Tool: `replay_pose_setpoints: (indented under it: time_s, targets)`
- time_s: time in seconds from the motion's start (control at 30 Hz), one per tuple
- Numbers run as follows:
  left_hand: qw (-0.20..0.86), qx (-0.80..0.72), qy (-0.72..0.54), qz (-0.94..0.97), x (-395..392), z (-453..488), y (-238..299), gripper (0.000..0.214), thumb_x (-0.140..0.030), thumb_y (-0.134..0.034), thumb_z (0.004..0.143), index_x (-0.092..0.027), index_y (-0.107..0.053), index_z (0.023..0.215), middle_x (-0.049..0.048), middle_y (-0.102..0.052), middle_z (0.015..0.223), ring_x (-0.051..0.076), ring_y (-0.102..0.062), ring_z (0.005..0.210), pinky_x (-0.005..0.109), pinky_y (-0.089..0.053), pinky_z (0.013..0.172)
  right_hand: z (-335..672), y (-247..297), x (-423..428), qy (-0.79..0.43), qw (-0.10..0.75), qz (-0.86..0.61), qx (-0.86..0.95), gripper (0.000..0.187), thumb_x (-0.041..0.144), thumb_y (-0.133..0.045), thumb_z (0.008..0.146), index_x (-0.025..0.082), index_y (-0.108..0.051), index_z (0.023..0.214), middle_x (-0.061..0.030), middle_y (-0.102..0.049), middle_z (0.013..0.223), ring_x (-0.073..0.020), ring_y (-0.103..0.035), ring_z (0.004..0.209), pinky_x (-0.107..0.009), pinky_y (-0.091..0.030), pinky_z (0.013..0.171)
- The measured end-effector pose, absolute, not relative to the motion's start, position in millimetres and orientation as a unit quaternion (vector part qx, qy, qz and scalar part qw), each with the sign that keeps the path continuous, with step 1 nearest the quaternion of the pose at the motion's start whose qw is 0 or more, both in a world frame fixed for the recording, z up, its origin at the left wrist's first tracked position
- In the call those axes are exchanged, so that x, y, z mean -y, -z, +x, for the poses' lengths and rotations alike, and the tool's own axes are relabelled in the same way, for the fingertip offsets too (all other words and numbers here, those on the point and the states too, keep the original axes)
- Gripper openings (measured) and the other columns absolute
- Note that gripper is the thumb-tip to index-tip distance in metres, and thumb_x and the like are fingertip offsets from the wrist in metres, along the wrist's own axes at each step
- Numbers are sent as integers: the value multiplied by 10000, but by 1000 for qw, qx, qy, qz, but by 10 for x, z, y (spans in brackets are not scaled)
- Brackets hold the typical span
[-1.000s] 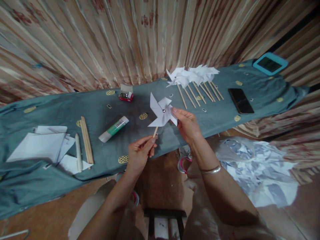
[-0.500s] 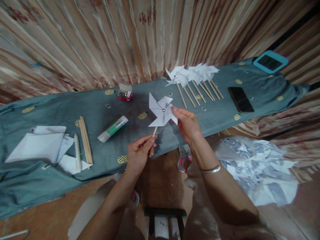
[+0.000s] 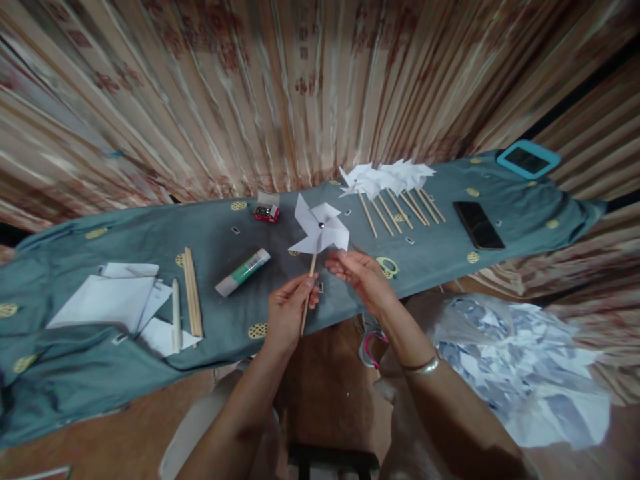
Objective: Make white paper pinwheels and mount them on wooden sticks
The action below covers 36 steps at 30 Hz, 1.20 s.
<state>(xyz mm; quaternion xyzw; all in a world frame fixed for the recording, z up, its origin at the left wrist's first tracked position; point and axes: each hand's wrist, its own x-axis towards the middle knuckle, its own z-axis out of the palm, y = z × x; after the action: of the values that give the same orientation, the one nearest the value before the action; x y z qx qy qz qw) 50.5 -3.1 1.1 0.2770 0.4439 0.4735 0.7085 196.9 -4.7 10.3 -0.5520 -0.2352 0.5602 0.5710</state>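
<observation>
My left hand pinches the wooden stick of a white paper pinwheel and holds it upright over the table's front edge. Just below the paper blades my right hand hovers, fingers loosely curled and apart, with nothing in them. Several finished pinwheels lie in a row at the back right of the grey-blue tablecloth.
A green-and-white glue stick, a small red box of pins, loose sticks, a white pen and paper sheets lie left. A black phone, a teal-cased device and scissors lie right. A bag of paper scraps sits on the floor.
My right hand let go of the pinwheel's blade and dropped below it. The pinwheel now stands more upright and higher. The camera tilted, so the table sits lower in view.
</observation>
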Motion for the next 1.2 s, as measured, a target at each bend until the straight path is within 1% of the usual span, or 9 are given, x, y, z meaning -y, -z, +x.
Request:
replay_pose_setpoints:
  time_s: [0.13, 0.23, 0.33, 0.47, 0.6, 0.7, 0.9, 1.07, 1.2]
  targets:
    - [690, -464, -482, 276, -5, 488, 11, 377, -401, -902, 500, -158, -794, 768, 40, -726, 697, 94, -594, 619, 196, -448, 590, 1896, -83, 101, -544, 553, -564, 283, 427, 590, -851, 536, 216, -757, 720, -19, -751, 717, -123, -626, 641, -260, -473, 662]
    - [679, -449, -495, 305, -32, 462, 38, 313, -389, -873, 561, -169, -797, 771, 46, -745, 803, 114, -618, 726, 214, -464, 695, 1833, -56, 145, -543, 545, -557, 312, 377, 557, -853, 548, 221, -752, 688, -8, -732, 667, -129, -616, 621, -273, -487, 659]
    - [670, -434, -504, 328, -59, 441, 50, 264, -377, -842, 608, -170, -796, 766, 43, -737, 840, 133, -629, 803, 233, -463, 778, 1767, -11, 198, -545, 531, -543, 354, 337, 533, -848, 565, 226, -744, 657, 11, -712, 635, -128, -607, 611, -272, -483, 647]
    - [675, -438, -502, 316, -86, 435, 38, 260, -357, -841, 591, -167, -796, 763, 31, -724, 792, 128, -607, 773, 239, -448, 761, 1684, 40, 259, -544, 512, -535, 395, 269, 462, -854, 594, 225, -754, 674, 26, -703, 632, -116, -584, 586, -258, -458, 612]
    - [688, -441, -499, 289, -101, 439, 19, 304, -377, -873, 533, -175, -794, 746, 29, -728, 777, 124, -595, 758, 242, -438, 743, 1611, 48, 282, -550, 505, -532, 400, 229, 404, -872, 578, 228, -757, 670, 27, -722, 654, -120, -602, 602, -257, -472, 634]
    - [696, -441, -499, 270, -113, 437, 7, 326, -385, -885, 502, -180, -794, 738, 26, -723, 749, 129, -601, 758, 246, -440, 746, 1562, 39, 281, -552, 499, -537, 398, 218, 384, -878, 566, 233, -752, 660, 26, -724, 647, -127, -613, 601, -262, -482, 641]
    - [711, -436, -496, 241, -134, 401, 0, 320, -371, -890, 495, -179, -792, 733, -2, -672, 627, 125, -597, 711, 241, -444, 717, 1461, 52, 265, -553, 501, -541, 387, 221, 365, -882, 547, 225, -735, 635, 20, -712, 625, -131, -609, 587, -265, -493, 634]
    - [711, -441, -497, 230, -143, 366, 17, 361, -378, -907, 464, -170, -789, 734, 15, -716, 696, 120, -599, 709, 242, -443, 726, 1360, 114, 268, -537, 516, -543, 389, 244, 406, -848, 577, 213, -706, 627, 20, -690, 609, -124, -595, 573, -263, -491, 627]
    - [709, -423, -512, 237, -142, 336, 31, 385, -394, -899, 501, -170, -793, 796, 42, -757, 818, 150, -642, 810, 273, -450, 836, 1396, 139, 277, -496, 516, -566, 409, 272, 437, -816, 610, 198, -692, 650, 17, -666, 590, -119, -565, 556, -255, -461, 589]
